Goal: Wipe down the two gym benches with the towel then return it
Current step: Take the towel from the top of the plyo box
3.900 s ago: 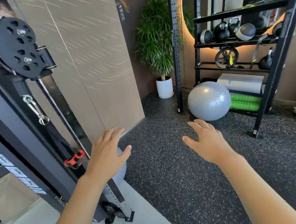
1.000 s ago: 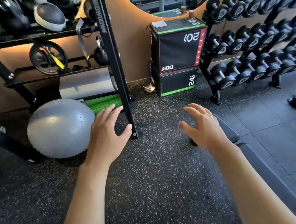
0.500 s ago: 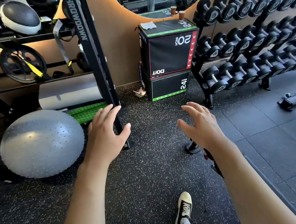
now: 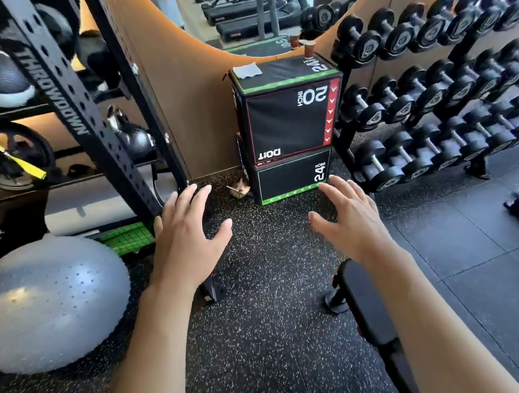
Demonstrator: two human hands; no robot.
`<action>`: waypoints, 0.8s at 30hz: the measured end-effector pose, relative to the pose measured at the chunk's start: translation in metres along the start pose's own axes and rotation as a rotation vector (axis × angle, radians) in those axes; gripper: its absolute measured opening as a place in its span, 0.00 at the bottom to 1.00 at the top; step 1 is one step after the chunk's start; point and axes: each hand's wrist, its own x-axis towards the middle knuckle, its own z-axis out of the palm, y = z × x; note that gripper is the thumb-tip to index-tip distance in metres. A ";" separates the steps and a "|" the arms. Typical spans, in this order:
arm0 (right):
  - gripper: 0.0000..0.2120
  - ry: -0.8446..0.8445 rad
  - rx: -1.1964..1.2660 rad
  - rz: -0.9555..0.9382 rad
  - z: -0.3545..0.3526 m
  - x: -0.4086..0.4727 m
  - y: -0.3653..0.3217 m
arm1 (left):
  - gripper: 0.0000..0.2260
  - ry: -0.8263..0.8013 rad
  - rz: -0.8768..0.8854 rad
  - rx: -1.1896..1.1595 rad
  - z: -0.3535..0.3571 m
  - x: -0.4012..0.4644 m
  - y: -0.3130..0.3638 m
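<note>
Your left hand (image 4: 190,244) and right hand (image 4: 352,222): fingers spread, holding nothing. Towel (image 4: 247,70) lies flat on the plyo box (image 4: 288,111); long axis unclear.

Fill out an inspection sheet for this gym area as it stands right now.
Surface: black speckled rubber floor.
Job's things: folded white towel on the stacked plyo boxes; bench end under the right forearm.
Clutter: small scrap on the floor by the boxes.
Grippers: left hand and right hand open, empty.
Cables: nothing seen.
Surroundings: grey exercise ball, dumbbell rack, black storage rack.
</note>
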 end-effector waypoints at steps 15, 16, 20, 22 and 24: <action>0.36 -0.003 0.079 0.083 0.031 0.167 0.033 | 0.30 -0.052 0.054 -0.045 0.072 0.188 -0.009; 0.35 0.004 0.073 0.093 0.033 0.182 0.031 | 0.30 -0.056 0.066 -0.051 0.075 0.205 -0.014; 0.35 0.017 0.059 0.121 0.041 0.247 0.010 | 0.30 -0.062 0.090 -0.082 0.076 0.280 -0.038; 0.34 0.036 0.050 0.118 0.042 0.276 -0.002 | 0.30 -0.050 0.114 -0.091 0.073 0.312 -0.047; 0.34 0.063 0.044 0.128 0.045 0.308 -0.015 | 0.30 -0.053 0.145 -0.093 0.071 0.348 -0.060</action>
